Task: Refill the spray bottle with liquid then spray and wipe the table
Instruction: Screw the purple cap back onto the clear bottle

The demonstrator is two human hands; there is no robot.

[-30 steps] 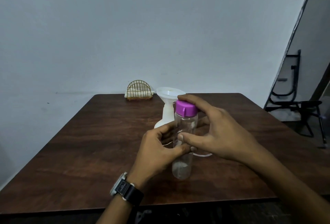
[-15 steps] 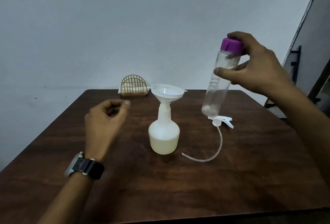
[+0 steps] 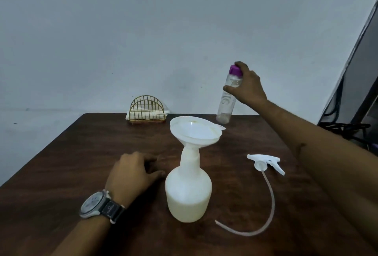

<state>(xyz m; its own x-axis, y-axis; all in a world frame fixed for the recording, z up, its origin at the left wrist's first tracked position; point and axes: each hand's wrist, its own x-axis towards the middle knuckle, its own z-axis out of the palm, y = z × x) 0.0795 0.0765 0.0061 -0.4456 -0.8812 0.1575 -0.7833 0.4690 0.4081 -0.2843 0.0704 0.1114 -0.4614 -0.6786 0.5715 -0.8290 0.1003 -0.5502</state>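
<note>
- Dark wooden table (image 3: 61, 174) against a plain grey wall, gold wire napkin holder (image 3: 147, 110) at the far edge.
- White spray bottle (image 3: 188, 190) stands mid-table, roughly a third full of pale liquid, white funnel (image 3: 194, 131) sitting in its neck.
- Trigger sprayer head (image 3: 266, 162) lies to its right, off the bottle (tube curling toward the front).
- Right hand (image 3: 247, 90) grips a clear purple-capped bottle (image 3: 227, 102) near the far edge.
- Left hand (image 3: 133, 176) rests loosely curled on the table, holding nothing.
</note>
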